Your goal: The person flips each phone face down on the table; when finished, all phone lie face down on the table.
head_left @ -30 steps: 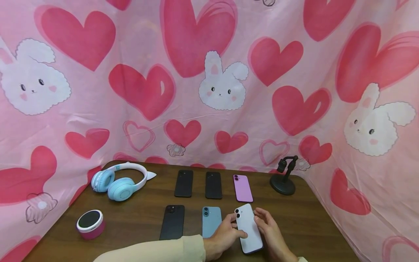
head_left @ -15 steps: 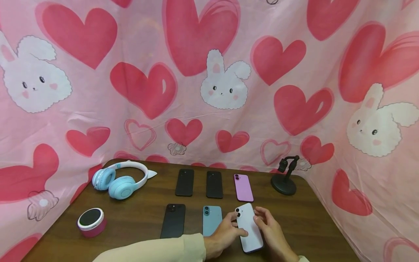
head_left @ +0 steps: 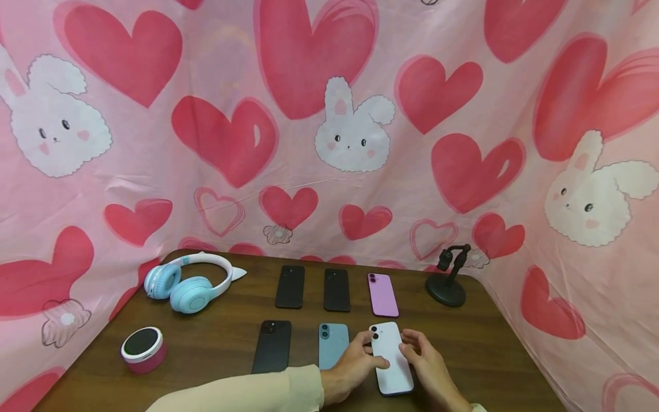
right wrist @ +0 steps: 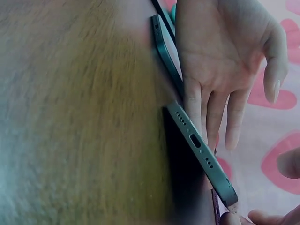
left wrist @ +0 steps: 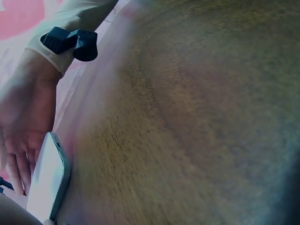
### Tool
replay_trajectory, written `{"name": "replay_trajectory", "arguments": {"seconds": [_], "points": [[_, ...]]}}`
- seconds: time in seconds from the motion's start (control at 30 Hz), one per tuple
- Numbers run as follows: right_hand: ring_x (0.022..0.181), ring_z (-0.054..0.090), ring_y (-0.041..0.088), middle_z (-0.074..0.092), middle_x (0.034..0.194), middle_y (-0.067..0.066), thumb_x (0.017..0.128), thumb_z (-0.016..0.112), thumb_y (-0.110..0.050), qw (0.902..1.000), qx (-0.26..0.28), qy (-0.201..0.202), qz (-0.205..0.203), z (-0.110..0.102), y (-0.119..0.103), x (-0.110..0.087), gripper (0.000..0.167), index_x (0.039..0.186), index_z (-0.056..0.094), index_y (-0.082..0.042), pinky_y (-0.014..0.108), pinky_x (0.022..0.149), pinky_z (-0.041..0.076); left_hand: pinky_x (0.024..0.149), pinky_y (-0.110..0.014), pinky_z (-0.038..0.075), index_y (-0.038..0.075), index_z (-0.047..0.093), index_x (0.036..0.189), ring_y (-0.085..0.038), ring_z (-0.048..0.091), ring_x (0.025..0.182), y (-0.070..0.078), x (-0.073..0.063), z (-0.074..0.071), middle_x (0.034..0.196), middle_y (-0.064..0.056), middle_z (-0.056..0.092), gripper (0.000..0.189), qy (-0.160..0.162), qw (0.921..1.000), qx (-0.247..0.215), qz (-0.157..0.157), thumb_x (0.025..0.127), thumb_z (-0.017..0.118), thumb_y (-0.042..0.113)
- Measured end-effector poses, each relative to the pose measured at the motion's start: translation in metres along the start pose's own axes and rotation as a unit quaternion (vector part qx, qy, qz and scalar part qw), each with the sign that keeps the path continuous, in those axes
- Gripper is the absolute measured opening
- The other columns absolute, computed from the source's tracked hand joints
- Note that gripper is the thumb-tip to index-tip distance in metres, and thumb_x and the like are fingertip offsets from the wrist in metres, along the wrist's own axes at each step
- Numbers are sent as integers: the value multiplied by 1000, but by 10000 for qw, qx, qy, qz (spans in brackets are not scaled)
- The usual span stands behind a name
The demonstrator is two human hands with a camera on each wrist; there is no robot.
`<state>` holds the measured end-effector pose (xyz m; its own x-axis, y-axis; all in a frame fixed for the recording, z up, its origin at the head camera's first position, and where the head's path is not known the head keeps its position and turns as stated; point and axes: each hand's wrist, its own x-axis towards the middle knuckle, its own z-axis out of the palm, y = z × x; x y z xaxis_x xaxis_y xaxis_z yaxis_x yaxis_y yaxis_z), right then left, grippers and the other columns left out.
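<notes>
A white smartphone (head_left: 393, 357), its twin-camera back facing up, is held between both hands at the front of the wooden table. The left hand (head_left: 352, 366) grips its left side, fingers bent at the upper left edge and thumb reaching over the back. At the opposite side the right hand (head_left: 428, 363) pinches the right edge with thumb and fingers. In the right wrist view the phone's port end (right wrist: 200, 149) slants, its right side raised off the tabletop. Partly behind the left hand lies a light-blue smartphone (head_left: 333, 343).
A black phone (head_left: 272, 346) lies left of the blue one. Behind are two more dark phones (head_left: 290, 287) (head_left: 337, 290) and a pink phone (head_left: 383, 294). Blue headphones (head_left: 193, 289), a pink round speaker (head_left: 144, 349) and a black stand (head_left: 447, 286) sit around them on the table (head_left: 206, 343).
The white phone has turned slightly and its top edge has dropped a little, with both hands staying on it. The other objects keep their places.
</notes>
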<state>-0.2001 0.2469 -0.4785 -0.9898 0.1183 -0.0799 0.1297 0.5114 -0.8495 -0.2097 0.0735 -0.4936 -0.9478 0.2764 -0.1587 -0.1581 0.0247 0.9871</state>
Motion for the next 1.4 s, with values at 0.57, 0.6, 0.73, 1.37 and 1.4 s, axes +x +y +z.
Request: {"name": "replay_trajectory", "arguments": {"seconds": [0.57,0.6,0.73,1.37,1.4], "points": [[121,61,29,62,137,22,100,60,-25,10000,-31,-40,38,-1,2,0,47,138,53,1,30,88,55,103,-53,49,-5,43,145,-26,61,113,5,3,-3,128,-17,63,77,-108,9997,203,-68,78,78,10],[121,61,29,62,137,22,100,60,-25,10000,-29,-46,50,-1,3,0,47,138,53,1,29,87,54,103,-54,49,-5,43,145,-26,61,114,5,3,-3,129,-17,62,77,-113,9997,210,-76,78,78,10],[120,61,29,61,138,23,100,60,-25,9999,-2,-103,75,-1,5,1,48,138,52,2,29,86,54,105,-55,48,-5,43,145,-29,60,117,5,2,-3,133,-18,60,77,-154,9996,223,-121,79,79,11],[120,61,31,60,137,24,98,61,-25,9997,-115,-166,163,-1,10,2,50,138,50,5,44,93,57,104,-55,48,-8,40,146,-31,59,118,3,4,1,132,-20,60,79,-207,9994,271,-73,78,78,6],[120,61,31,60,137,24,98,62,-25,9997,-115,-167,161,-1,10,2,51,138,50,4,44,94,57,105,-56,47,-8,40,146,-32,59,118,4,4,0,133,-21,59,80,-217,9994,276,-78,77,78,6]]}}
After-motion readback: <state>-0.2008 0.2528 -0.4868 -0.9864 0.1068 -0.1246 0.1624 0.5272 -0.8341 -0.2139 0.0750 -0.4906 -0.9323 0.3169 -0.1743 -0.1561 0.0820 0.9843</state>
